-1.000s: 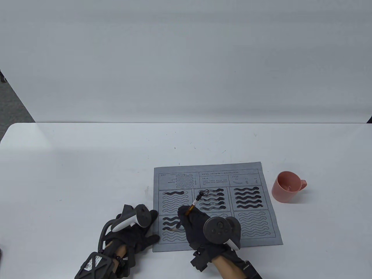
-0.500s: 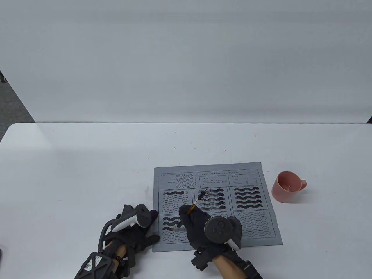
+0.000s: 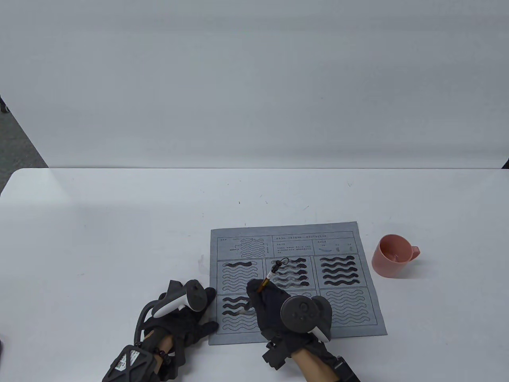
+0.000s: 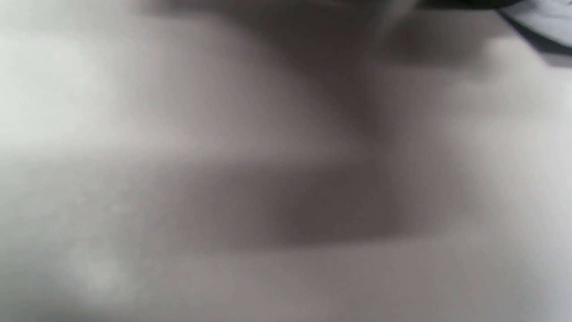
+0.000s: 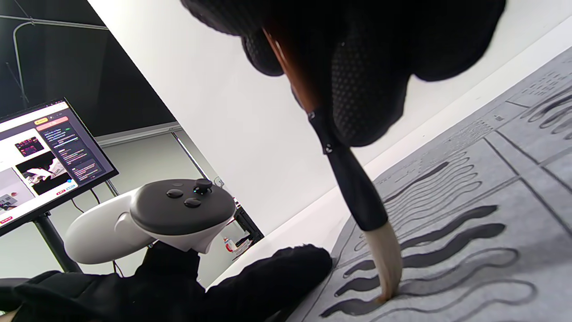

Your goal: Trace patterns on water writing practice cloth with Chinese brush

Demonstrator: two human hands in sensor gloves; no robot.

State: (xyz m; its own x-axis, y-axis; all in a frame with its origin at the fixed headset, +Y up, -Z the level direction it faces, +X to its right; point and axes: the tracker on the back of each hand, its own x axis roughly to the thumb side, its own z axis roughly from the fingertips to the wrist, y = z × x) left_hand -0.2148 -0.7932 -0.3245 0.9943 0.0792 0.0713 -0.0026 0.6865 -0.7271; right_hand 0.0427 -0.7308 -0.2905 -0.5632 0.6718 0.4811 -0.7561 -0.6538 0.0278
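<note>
Right wrist view: my right hand point(image 5: 353, 58) pinched brush point(image 5: 353, 197) near-upright, handle leaning up and away, pale tip down, touching cloth point(image 5: 505, 179) on wave outline in lower-left panel. Unfilled outlines lay nearer me and rightward of tip. My left hand point(image 3: 187, 322) rested flat, fingertips on cloth's left edge, fingers together. Pink cup point(image 3: 391, 256) stood on counter point(image 3: 119, 223) right of cloth.

One cloth point(image 3: 296, 282) — one brush point(image 3: 269, 275) — one cup point(image 3: 391, 256).
</note>
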